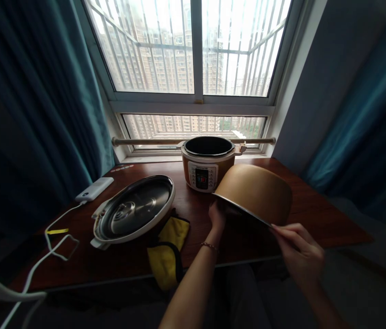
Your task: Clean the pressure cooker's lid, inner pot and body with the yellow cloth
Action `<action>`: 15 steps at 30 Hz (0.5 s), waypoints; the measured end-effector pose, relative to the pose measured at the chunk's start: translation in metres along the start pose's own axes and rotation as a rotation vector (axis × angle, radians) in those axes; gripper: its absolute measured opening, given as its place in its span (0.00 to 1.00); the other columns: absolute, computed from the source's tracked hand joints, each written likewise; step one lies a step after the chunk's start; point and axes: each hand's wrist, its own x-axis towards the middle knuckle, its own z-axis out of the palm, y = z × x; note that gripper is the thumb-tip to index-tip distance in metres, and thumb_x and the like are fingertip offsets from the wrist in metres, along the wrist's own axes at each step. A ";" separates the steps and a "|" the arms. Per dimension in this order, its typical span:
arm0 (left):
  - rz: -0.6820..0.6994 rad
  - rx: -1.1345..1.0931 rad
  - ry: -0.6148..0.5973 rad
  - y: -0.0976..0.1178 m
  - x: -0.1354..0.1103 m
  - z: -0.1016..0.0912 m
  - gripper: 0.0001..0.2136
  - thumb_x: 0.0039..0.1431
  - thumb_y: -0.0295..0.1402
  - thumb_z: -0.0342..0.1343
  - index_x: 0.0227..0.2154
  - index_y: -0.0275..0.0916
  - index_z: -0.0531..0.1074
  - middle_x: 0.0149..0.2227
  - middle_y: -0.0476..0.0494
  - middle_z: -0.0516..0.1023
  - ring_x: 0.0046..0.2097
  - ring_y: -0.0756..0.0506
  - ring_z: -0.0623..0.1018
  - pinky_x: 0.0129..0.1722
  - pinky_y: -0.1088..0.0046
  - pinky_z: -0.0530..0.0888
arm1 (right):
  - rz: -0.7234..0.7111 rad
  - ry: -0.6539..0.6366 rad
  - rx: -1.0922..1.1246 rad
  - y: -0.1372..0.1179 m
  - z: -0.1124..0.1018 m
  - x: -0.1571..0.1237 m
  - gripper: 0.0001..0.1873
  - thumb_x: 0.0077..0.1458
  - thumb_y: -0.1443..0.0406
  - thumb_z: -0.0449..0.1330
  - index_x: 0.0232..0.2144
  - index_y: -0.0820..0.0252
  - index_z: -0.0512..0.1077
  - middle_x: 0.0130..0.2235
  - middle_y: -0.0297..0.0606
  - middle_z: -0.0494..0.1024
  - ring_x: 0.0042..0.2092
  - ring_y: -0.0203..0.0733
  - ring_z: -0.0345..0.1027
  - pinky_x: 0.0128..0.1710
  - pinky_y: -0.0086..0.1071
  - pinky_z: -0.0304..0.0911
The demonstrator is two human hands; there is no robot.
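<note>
A gold-coloured inner pot (254,189) is held tilted above the table, its opening turned down and towards me. My right hand (300,249) pinches its rim at the near right side, thumb and fingers closed. At the left end of the rim, my left hand (217,215) reaches under the edge into the shaded opening; the pot hides its fingers. Just behind stands the electric pressure cooker body (200,171), uncovered, with a dark inside and a control panel in front. Its round lid (138,208) lies at the left, underside up and tilted.
A yellow cloth with black edging (167,256) hangs partly over the table's front edge. At the left, a white power bank (94,188) has a white cable (38,260) running off it. The wooden table (326,224) stands against the window, between blue curtains.
</note>
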 end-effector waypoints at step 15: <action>0.305 0.119 -0.408 0.079 -0.078 0.033 0.12 0.50 0.43 0.57 0.26 0.38 0.71 0.28 0.45 0.76 0.30 0.46 0.72 0.31 0.73 0.63 | 0.434 -0.045 -0.144 0.127 -0.072 0.175 0.22 0.37 0.57 0.64 0.30 0.71 0.78 0.26 0.44 0.77 0.27 0.35 0.69 0.28 0.30 0.57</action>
